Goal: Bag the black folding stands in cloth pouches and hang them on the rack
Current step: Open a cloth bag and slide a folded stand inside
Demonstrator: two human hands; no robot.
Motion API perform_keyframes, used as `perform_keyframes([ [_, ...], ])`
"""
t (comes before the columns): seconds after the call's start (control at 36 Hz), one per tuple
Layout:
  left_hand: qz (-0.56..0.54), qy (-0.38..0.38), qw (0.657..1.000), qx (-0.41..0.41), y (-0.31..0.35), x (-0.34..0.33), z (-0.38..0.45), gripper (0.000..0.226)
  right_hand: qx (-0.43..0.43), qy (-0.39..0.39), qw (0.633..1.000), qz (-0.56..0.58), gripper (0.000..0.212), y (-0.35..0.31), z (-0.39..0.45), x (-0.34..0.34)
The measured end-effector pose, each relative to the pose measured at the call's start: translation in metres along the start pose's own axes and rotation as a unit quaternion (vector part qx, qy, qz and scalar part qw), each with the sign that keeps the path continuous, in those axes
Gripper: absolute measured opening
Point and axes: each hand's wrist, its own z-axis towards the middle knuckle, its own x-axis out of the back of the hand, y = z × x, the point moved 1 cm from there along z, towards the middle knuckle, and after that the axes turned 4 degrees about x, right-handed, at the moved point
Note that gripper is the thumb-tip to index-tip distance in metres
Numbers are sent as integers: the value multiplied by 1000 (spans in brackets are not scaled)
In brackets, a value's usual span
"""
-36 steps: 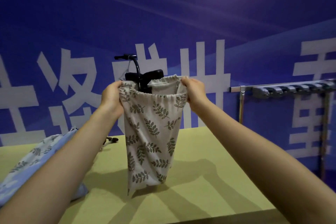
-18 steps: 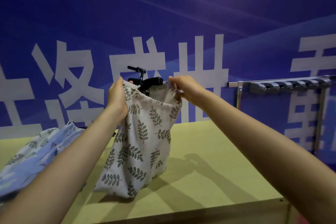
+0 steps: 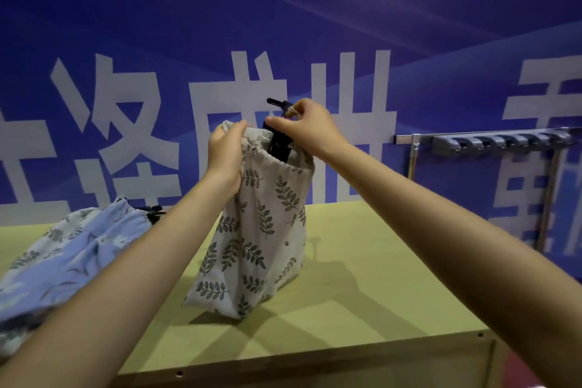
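Head view looks along two bare forearms reaching out over a yellow-green bench [image 3: 362, 277]. A cream cloth pouch [image 3: 261, 230] printed with grey leaf sprigs stands upright near the middle of the bench, its bottom resting on the surface and its gathered mouth held up. The left hand [image 3: 225, 156] grips the left side of the pouch's rim, fingers curled over the cloth. The right hand [image 3: 307, 127] is at the far right of the mouth, its fingertips pinched on the top of the black folding stand [image 3: 278, 143], which sits mostly inside the pouch with only its upper end and a short black arm poking out above the rim. Whether that hand also catches the drawstring I cannot tell. To the left lies a blue patterned pouch [image 3: 72, 255], flat on the bench, with a bit of black cord showing at its far end. On the right, fixed to the blue wall with large white characters, is a metal rack [image 3: 504, 143] with a row of grey hooks.
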Motion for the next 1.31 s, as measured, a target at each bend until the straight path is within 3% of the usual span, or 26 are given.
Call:
perform_keyframes([
  [0.08, -2, -11, 1000, -11, -1, 9, 3, 11, -3, 3, 1000, -14, 35, 10, -1, 5],
  [0.14, 93, -18, 993, -76, 0, 20, 5, 9, 3, 12, 1000, 4, 31, 19, -3, 7],
  [0.19, 201, -45, 958, -198, 2, 30, 5, 2, 7, 27, 999, 24, 27, 27, -5, 7],
  [0.28, 294, -139, 891, -317, 7, 47, 7, 22, 1, 35, 999, 40, 21, 34, -5, 8],
  [0.39, 455, -235, 812, -282, 11, 55, 9, 35, -7, 41, 998, 49, 18, 37, -6, 8],
  [0.44, 516, -274, 771, -255, 11, 53, 4, 27, -13, 45, 998, 51, 19, 40, -5, 6],
  [0.47, 520, -290, 767, -241, 10, 52, 1, 21, -16, 45, 997, 53, 18, 41, -4, 5],
  [0.72, 410, -388, 814, -133, 14, 41, -30, 21, 10, 29, 999, 28, 17, 35, -5, 7],
  [0.81, 374, -353, 847, -133, 19, 34, -32, 19, 28, 26, 999, 18, 19, 32, -6, 10],
  [0.94, 241, -233, 926, -174, 51, 21, -24, 15, 69, 26, 997, 12, 24, 25, -8, 18],
  [1.03, 49, -235, 970, -40, 73, 21, -12, 28, 92, 39, 995, 3, 23, 17, -8, 27],
  [1.08, -31, -262, 964, 37, 81, 27, -5, 28, 110, 53, 993, 6, 19, 12, -7, 35],
  [1.14, -43, -302, 950, 71, 84, 32, -4, 21, 135, 66, 989, 7, 16, 9, -7, 43],
  [1.31, 102, -340, 935, 20, 79, 36, -3, 26, 202, 42, 977, -45, 17, 4, -12, 57],
])
